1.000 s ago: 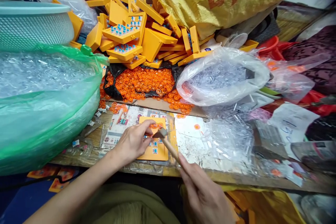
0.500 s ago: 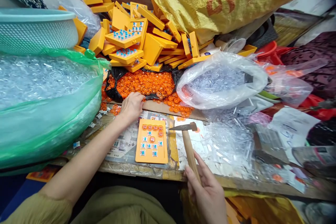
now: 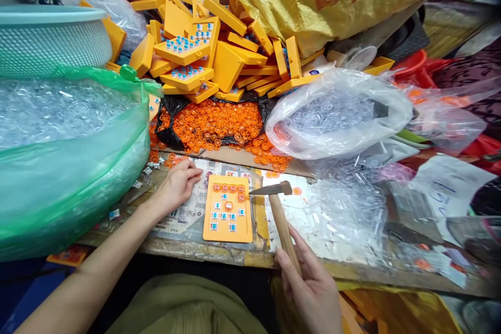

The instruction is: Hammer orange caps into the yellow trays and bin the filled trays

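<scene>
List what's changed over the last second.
The left hand has gone from the yellow panel to the edge of the orange caps, then drawn back to the panel's left; whether it holds anything is unclear. The hammer has moved right, its head now beside the panel. The right hand still grips it; the panel stays put.

- Big yellow bag [image 3: 282, 5], far past both the left hand [image 3: 178, 185] and right hand [image 3: 309, 282]: large reddish marks — I can't read them.
- Printed sheet [image 3: 176, 224], under and beside the left hand: tiny print, with a square code [image 3: 211, 163] just past the fingers — too small to read.
- White paper [image 3: 438, 172], well right of the right hand: blue pen marks, not clear.
- White plastic bag [image 3: 309, 148], past the right hand: faint red print, too blurry.
</scene>
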Motion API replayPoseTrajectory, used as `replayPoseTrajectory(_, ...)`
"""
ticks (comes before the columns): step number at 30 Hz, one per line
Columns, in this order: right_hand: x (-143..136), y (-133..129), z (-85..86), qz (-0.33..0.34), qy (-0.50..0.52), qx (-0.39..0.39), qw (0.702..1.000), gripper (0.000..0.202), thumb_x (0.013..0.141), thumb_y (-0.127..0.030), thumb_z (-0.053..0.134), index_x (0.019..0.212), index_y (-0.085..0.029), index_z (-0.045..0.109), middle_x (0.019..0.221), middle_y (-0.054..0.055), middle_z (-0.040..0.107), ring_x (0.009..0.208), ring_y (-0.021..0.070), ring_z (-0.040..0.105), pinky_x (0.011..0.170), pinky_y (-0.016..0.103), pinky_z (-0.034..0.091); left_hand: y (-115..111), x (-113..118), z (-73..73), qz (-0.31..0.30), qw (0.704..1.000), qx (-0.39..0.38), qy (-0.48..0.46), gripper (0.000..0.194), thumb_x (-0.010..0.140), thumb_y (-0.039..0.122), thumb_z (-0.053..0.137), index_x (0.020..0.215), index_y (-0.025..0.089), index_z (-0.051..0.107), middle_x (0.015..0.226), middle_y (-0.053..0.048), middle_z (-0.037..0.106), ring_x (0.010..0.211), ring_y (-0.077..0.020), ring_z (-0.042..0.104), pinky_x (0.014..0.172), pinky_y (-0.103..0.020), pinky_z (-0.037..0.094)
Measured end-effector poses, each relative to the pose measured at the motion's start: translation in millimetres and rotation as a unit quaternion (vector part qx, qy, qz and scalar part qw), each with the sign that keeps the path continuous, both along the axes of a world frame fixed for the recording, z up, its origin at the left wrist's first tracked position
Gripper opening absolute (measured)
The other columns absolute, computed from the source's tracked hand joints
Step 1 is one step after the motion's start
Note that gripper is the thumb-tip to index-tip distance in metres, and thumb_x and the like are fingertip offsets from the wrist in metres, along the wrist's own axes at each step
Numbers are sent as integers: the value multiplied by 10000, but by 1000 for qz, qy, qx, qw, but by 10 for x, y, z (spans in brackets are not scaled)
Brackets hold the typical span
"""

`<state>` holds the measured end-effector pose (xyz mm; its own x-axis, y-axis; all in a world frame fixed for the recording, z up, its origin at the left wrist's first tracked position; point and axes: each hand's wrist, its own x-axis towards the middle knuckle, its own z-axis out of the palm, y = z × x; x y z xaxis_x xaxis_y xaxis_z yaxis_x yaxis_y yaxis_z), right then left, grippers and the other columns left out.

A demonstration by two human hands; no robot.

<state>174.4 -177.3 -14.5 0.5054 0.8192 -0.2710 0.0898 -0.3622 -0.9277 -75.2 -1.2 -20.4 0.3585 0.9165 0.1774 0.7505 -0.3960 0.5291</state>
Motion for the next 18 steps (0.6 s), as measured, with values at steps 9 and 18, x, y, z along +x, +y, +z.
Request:
replayPoseTrajectory(9,29,-86,21,201,-214,157,943,416,823,-193,631,1235,-253,625,1191,34,677,1025,206,679,901,271,534,-754,155,174,-55,991,-5,-124,293,856,190,554,1147,159,566,924,-64,681,832,-167,645,778,-276,531)
replayPoseTrajectory(18,-38,-74,141,339,-315,205,863,559,875,-71,489,1394,-276,449,913,52,729,722,104,707,625,122,527,-808,273,161,-40,982,-61,-175,303,832,124,529,1130,175,536,856,-32,706,761,-147,676,725,-253,542)
